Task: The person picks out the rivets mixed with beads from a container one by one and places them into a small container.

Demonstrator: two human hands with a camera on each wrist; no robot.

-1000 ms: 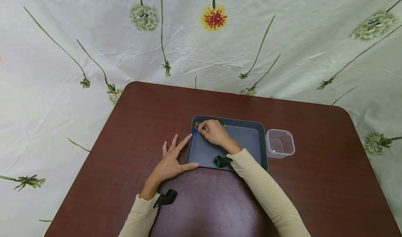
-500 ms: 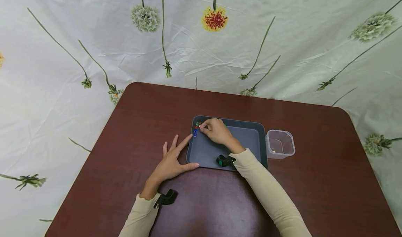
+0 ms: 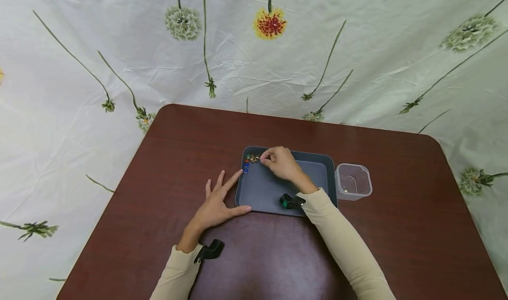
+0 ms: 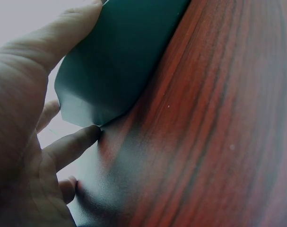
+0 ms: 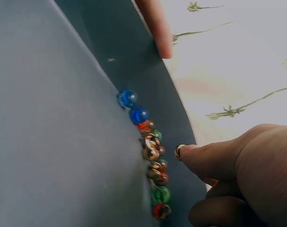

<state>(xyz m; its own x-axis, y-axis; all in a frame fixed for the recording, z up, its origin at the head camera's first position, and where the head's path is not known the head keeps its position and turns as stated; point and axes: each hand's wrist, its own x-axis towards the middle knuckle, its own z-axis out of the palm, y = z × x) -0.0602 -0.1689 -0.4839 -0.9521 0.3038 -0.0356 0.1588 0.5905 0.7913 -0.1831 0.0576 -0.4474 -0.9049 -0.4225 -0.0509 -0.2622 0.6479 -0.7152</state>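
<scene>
A: What does the right hand (image 3: 279, 162) hold?

B: Its fingers are narrow, in a pinch. At their tip is one swirled marble (image 5: 178, 152), above the far side of the tray (image 3: 259, 194), near the other marbles (image 5: 151, 153).

A: And the left hand (image 3: 214, 209)?

B: Its fingers are spread wide. One fingertip touches the left wall of the tray, and the thumb rests at the near left corner. It grips nothing that I can see.

A: How will such a marble handle?

B: I judge it light, hard and quite slippery, because it looks like smooth glass. It can roll easily, and a hard fall could chip it. Best is to take it at its widest part, from two opposite sides, with soft pressure.

A: Which way does it point?

B: A ball has no long axis, so any turn of it is equally good. But the marbles together make a bent line: the blue marbles (image 5: 139, 115) lie along the left wall, the others go around the far left corner and to the right. The tray itself is long from left to right on the tabletop (image 3: 190, 145), with a clear box (image 3: 359, 194) just beside its right end.
</scene>
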